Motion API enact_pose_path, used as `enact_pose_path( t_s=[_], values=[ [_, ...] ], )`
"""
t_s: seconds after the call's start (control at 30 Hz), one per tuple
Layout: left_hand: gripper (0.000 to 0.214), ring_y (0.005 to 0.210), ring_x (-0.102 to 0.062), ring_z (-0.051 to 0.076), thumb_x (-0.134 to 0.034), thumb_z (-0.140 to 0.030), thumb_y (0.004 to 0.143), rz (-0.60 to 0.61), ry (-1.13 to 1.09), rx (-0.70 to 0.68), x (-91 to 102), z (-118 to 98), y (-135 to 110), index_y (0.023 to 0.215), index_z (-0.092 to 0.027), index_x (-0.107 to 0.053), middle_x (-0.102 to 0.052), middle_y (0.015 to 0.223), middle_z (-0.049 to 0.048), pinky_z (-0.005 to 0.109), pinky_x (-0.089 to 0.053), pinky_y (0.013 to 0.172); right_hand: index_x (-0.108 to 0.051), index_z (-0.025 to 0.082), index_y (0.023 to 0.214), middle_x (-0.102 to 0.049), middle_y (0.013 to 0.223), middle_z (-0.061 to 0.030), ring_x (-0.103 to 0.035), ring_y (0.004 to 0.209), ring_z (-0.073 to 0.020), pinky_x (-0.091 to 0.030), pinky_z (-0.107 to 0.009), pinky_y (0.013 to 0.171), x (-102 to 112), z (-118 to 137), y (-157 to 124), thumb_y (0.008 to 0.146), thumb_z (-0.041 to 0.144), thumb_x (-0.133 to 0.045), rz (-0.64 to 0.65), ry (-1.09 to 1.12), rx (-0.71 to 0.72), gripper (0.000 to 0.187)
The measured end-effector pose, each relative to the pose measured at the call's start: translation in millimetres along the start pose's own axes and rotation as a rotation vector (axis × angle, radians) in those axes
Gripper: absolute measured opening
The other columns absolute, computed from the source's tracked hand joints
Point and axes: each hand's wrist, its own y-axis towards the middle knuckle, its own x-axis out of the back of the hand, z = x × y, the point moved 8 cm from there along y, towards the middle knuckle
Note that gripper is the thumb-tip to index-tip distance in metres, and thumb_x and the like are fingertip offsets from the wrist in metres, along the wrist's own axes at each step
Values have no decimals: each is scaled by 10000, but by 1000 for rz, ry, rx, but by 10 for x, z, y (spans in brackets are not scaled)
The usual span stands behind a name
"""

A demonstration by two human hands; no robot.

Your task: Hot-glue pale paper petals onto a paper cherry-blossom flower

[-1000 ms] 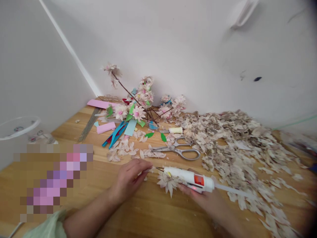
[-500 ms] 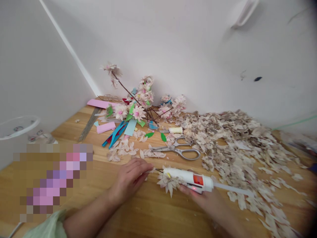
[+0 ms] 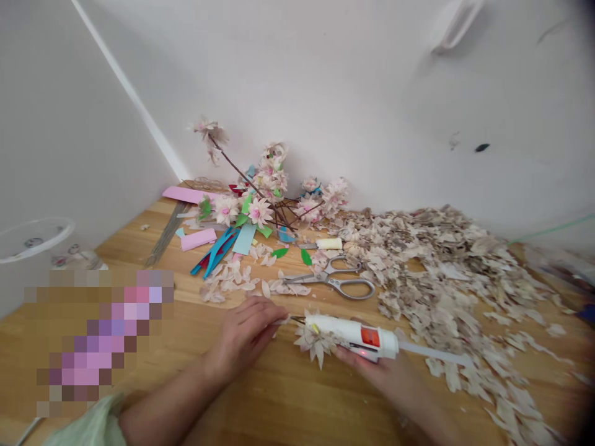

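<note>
My left hand (image 3: 248,331) pinches a small pale petal (image 3: 282,320) between its fingertips, right at the metal nozzle of a white hot glue gun (image 3: 344,331). Wrapped round the gun's body is my right hand (image 3: 383,375); a red light glows on its side and a glue stick (image 3: 437,354) sticks out behind. A cream petal flower (image 3: 316,347) with a yellow centre sits against the front of the gun, close to my right fingertips. Whether those fingers also grip the flower I cannot tell.
Grey scissors (image 3: 332,282) lie beyond the gun. A large heap of dried petals (image 3: 437,266) covers the right side. Branches with finished flowers (image 3: 260,210), paper strips (image 3: 216,251) and wires (image 3: 165,238) are at the back. A clear tub (image 3: 37,238) stands left, near a blurred-out area.
</note>
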Motion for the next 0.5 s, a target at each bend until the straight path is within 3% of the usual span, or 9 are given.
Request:
enact_pose_path(
  t_s=[0.13,0.33,0.5],
  values=[
    [300,791,-663,169,-593,-97,806,-7,23,-41,6,-30,-2,1045,-261,-668,-734,850,49,278,-508,739,-738,252,821,-759,908,-28,-692,850,-276,-558,-363,770,-32,-43,0,684,505,-637,40,-26,-3,305],
    [329,801,-657,166,-586,-73,805,9,36,-58,-11,-45,-6,1068,-262,-643,-726,865,51,272,-499,733,-738,247,798,-759,841,-27,-692,830,-272,-553,-355,770,31,-2,-5,683,479,-646,-27,-43,5,275],
    [336,778,-662,164,-599,-65,792,-10,37,-78,-4,-71,-2,1058,-264,-647,-731,839,44,265,-502,728,-718,249,760,-756,770,-16,-697,710,-243,-563,-313,649,-30,98,21,718,447,-632,59,-23,90,220]
  ],
)
